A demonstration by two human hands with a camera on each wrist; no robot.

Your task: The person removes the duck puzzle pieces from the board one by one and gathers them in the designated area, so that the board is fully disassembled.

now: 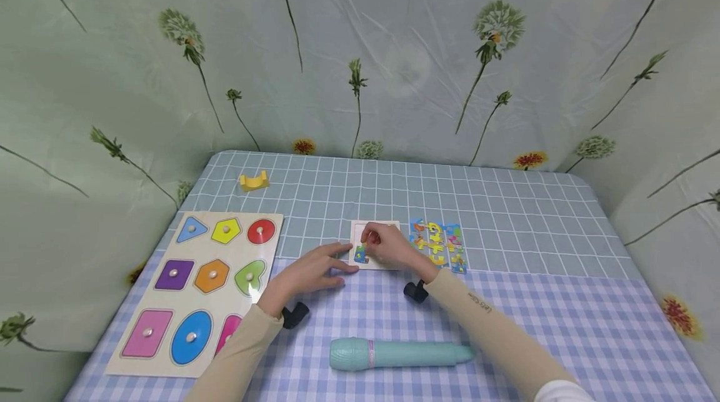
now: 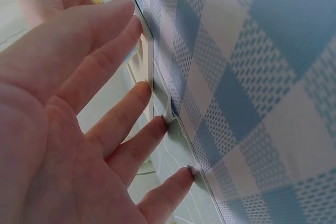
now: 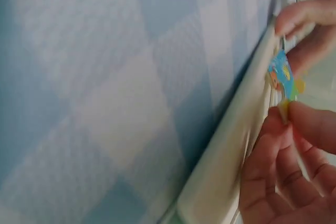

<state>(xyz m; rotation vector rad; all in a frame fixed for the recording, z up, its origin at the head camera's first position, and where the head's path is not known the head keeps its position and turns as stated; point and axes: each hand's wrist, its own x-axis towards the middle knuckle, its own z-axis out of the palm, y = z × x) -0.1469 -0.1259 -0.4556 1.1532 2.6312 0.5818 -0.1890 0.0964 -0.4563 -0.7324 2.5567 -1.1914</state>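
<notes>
My right hand [image 1: 389, 246] pinches a small yellow puzzle piece [image 3: 284, 110] between thumb and index finger, over a pale wooden puzzle tray [image 1: 385, 266]. Blue and green picture pieces [image 1: 360, 256] lie inside the tray's lower left corner, right beside the pinched piece. Fairly straight and spread, the fingers of my left hand [image 1: 316, 269] rest at the tray's left edge. In the left wrist view its fingertips [image 2: 143, 92] meet the tray's side. Several loose puzzle pieces [image 1: 435, 244] in yellow, blue and pink lie just right of the tray, partly behind the right wrist.
A large knobbed shape board [image 1: 160, 296] covers the table's left side, partly under the left forearm. A teal toy microphone [image 1: 402, 354] lies in front, between the forearms. At the back left sits a yellow arched block [image 1: 255, 181]. A floral curtain [image 1: 405, 70] hangs behind the table.
</notes>
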